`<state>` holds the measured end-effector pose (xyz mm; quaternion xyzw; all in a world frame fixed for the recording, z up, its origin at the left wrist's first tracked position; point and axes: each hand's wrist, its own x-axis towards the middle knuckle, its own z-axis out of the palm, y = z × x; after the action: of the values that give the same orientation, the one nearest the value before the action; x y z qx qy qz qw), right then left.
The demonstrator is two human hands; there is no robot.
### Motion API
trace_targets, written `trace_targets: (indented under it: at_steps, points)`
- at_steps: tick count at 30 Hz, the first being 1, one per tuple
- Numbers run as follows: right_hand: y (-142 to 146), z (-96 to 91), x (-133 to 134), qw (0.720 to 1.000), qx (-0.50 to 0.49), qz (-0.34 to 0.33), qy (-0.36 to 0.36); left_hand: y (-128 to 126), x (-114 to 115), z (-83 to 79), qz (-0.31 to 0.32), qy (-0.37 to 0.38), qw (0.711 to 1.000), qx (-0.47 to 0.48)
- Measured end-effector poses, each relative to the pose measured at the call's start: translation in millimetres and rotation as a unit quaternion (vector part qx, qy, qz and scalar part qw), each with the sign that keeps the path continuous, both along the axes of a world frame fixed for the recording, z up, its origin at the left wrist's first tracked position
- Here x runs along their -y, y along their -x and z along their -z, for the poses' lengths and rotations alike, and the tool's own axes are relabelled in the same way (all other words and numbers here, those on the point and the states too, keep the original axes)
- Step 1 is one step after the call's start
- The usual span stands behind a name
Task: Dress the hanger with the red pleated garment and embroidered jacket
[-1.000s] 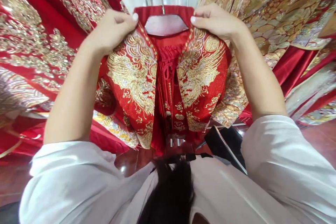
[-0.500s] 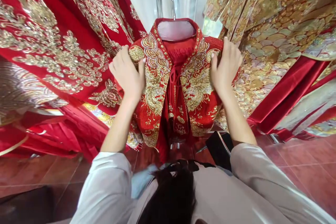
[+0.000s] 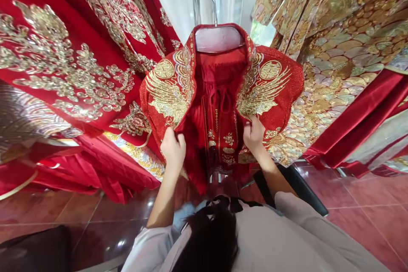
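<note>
A red jacket [image 3: 287, 83] with gold bird-wing embroidery hangs from a hanger [image 3: 214, 6] with a metal hook. My left hand [image 3: 174, 146] is closed on its front edge on the left, partway down. On the opposite edge my right hand [image 3: 254, 134] is closed in the same way. Both front panels are spread apart. Between them shows a red inner garment [image 3: 219, 114] with a tied cord at the neck and small gold motifs lower down. The jacket's hem is partly hidden behind my hands and forearms.
At the left hangs a red garment [image 3: 86, 21] with silvery-gold beading. To the right is a gold scale-patterned garment [image 3: 344, 51]. A dark flat-topped object [image 3: 302, 187] stands low on the right, above the red tiled floor [image 3: 357, 221].
Both my hands have moved down from the jacket's shoulders to its front edges. The front panels are now drawn wider apart, showing more of the inner garment.
</note>
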<state>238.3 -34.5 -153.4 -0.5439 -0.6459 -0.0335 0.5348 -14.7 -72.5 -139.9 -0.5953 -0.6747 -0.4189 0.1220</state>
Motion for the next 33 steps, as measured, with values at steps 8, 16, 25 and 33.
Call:
trace_targets:
  at_steps: [8, 16, 25, 33]
  points:
    - [14, -47.1, 48, 0.984, -0.047, -0.159, -0.06, -89, 23, -17.8, 0.231, -0.085, 0.965, -0.092]
    - [50, -55.2, -2, 0.972, -0.075, -0.216, -0.052, -98, -30, 12.2, 0.187, -0.01, 0.981, -0.043]
    - [52, 49.8, -4, 0.997, -0.042, 0.067, -0.024, -56, -20, 115.3, 0.014, 0.002, 0.998, 0.065]
    - [7, 47.6, 13, 0.986, -0.059, 0.066, 0.14, -9, 11, 109.4, -0.015, -0.024, 0.995, 0.094]
